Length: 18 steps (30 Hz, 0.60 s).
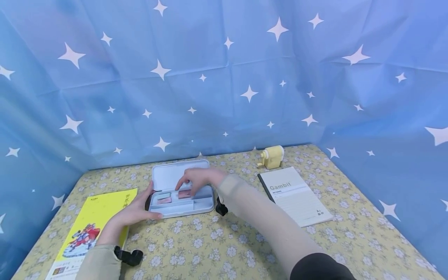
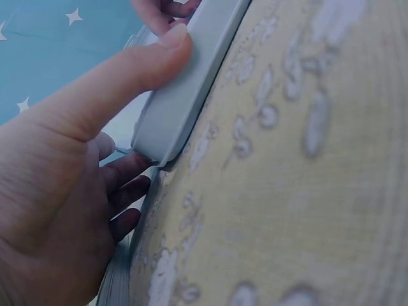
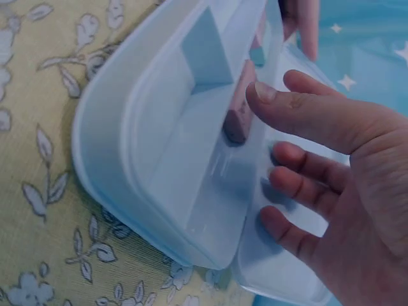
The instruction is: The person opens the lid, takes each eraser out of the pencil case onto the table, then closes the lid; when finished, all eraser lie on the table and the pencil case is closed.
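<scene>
A white pencil case (image 1: 203, 205) lies with its lid (image 1: 164, 175) raised at the back. My left hand (image 1: 134, 208) grips the case's left end; in the left wrist view its thumb (image 2: 150, 67) lies along the front wall and other fingers reach the corner. Over the back compartment is my right hand (image 1: 197, 179), fingers loosely bent. Its thumb tip is close beside a reddish-pink eraser (image 3: 241, 108); contact cannot be told. Left of that lies a pink and green eraser (image 1: 163, 199) in the same compartment.
A yellow book (image 1: 101, 210) lies at the left, partly under the left forearm. To the right are a Gambit notebook (image 1: 294, 194) and a yellow pencil sharpener (image 1: 273, 156) with a crank. A floral cloth (image 1: 196, 249) covers the table; a blue starred curtain (image 1: 210, 89) hangs behind.
</scene>
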Each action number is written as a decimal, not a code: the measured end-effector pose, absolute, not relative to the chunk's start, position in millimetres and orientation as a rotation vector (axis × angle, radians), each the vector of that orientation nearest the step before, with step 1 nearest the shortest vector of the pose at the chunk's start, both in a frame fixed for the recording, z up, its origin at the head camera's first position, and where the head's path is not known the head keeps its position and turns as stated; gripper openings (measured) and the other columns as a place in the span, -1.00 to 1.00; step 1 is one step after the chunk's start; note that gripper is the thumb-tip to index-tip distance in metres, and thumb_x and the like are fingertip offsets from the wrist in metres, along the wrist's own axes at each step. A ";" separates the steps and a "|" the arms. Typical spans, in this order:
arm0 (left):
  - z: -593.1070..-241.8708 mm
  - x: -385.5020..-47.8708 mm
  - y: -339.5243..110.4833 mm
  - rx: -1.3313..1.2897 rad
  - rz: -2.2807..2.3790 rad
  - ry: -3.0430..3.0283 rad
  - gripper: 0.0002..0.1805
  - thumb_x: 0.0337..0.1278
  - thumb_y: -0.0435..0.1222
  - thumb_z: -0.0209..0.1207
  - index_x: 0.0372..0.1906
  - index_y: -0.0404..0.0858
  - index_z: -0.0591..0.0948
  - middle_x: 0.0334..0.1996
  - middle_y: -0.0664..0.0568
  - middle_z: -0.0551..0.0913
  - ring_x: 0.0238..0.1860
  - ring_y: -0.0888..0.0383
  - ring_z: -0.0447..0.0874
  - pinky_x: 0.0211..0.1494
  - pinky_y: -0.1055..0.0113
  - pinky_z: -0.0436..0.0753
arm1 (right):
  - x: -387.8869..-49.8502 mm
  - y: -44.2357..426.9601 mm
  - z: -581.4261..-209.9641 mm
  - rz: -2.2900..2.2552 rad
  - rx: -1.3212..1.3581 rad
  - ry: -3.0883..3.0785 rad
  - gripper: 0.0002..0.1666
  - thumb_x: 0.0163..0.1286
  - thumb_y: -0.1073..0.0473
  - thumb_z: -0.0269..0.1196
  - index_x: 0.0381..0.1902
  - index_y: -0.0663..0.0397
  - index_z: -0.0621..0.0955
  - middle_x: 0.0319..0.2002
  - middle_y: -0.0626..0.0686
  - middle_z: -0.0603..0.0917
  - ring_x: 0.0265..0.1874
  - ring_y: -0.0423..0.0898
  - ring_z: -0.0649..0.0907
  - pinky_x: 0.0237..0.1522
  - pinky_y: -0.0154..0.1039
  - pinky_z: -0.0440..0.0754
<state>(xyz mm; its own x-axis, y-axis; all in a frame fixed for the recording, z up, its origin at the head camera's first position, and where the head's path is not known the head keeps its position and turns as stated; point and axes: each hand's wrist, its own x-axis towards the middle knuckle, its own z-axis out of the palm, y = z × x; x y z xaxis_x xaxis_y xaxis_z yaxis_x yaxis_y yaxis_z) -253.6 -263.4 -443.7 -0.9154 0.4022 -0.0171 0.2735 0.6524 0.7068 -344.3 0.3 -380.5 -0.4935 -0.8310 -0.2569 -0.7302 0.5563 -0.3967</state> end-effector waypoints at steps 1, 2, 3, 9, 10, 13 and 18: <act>-443.1 -253.4 -263.1 0.556 1.107 2.698 0.35 -0.09 -0.02 0.44 0.52 -0.34 -0.31 0.49 -0.40 -0.19 0.44 -0.39 -0.26 0.32 -0.38 -0.06 | -344.4 -0.5 -381.5 -0.304 -1.277 2.382 -0.38 0.19 0.26 0.39 0.21 -0.27 0.59 -0.03 0.00 0.50 0.01 -0.13 0.49 -0.24 -0.38 0.42; -442.6 -253.2 -262.9 0.553 1.102 2.699 0.34 -0.09 -0.02 0.44 0.52 -0.34 -0.30 0.49 -0.40 -0.19 0.44 -0.39 -0.27 0.32 -0.38 -0.06 | -344.3 -1.2 -382.1 -0.285 -1.282 2.387 -0.38 0.19 0.26 0.39 0.21 -0.29 0.59 -0.04 0.00 0.49 -0.01 -0.13 0.49 -0.25 -0.38 0.41; -442.2 -252.9 -262.8 0.550 1.096 2.702 0.34 -0.09 -0.01 0.44 0.52 -0.34 -0.30 0.49 -0.40 -0.19 0.44 -0.39 -0.27 0.32 -0.38 -0.06 | -344.6 -1.8 -382.9 -0.267 -1.283 2.393 -0.37 0.19 0.27 0.39 0.21 -0.31 0.59 -0.05 -0.01 0.49 -0.02 -0.13 0.49 -0.26 -0.37 0.40; -441.3 -251.9 -262.7 0.525 1.073 2.709 0.33 -0.09 0.00 0.44 0.52 -0.34 -0.27 0.48 -0.41 -0.17 0.44 -0.41 -0.25 0.32 -0.38 -0.03 | -344.5 -3.3 -387.8 -0.182 -1.291 2.425 -0.30 0.13 0.31 0.42 0.21 -0.36 0.59 -0.06 -0.03 0.43 -0.17 -0.18 0.43 -0.28 -0.40 0.38; -441.5 -251.8 -262.8 0.525 1.071 2.709 0.33 -0.09 0.00 0.44 0.52 -0.35 -0.26 0.48 -0.41 -0.16 0.43 -0.41 -0.25 0.32 -0.38 -0.03 | -344.2 -3.5 -388.4 -0.169 -1.294 2.427 -0.29 0.13 0.31 0.42 0.22 -0.36 0.58 -0.06 -0.03 0.42 -0.20 -0.18 0.41 -0.29 -0.40 0.36; -442.1 -251.6 -263.1 0.523 1.058 2.711 0.32 -0.08 0.01 0.43 0.52 -0.37 -0.25 0.47 -0.42 -0.14 0.43 -0.42 -0.23 0.32 -0.38 0.00 | -343.6 -3.2 -390.5 -0.154 -1.288 2.429 -0.29 0.14 0.30 0.41 0.23 -0.37 0.58 -0.07 -0.03 0.40 -0.26 -0.18 0.36 -0.33 -0.40 0.33; -443.1 -252.4 -263.3 0.528 1.058 2.715 0.31 -0.09 0.01 0.43 0.51 -0.40 -0.22 0.47 -0.43 -0.12 0.43 -0.42 -0.22 0.32 -0.37 0.00 | -342.7 -3.6 -391.6 -0.153 -1.284 2.437 -0.29 0.15 0.28 0.42 0.24 -0.38 0.56 -0.09 -0.04 0.39 -0.26 -0.18 0.35 -0.33 -0.40 0.33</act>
<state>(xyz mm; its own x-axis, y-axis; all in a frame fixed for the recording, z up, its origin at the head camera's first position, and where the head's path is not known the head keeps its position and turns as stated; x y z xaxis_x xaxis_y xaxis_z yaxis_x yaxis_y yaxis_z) -252.4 -263.3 -443.1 -0.9208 0.3882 -0.0383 0.2598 0.6836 0.6821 -342.7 -3.6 -391.6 -0.5101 -0.8133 -0.2799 -0.7721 0.5764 -0.2678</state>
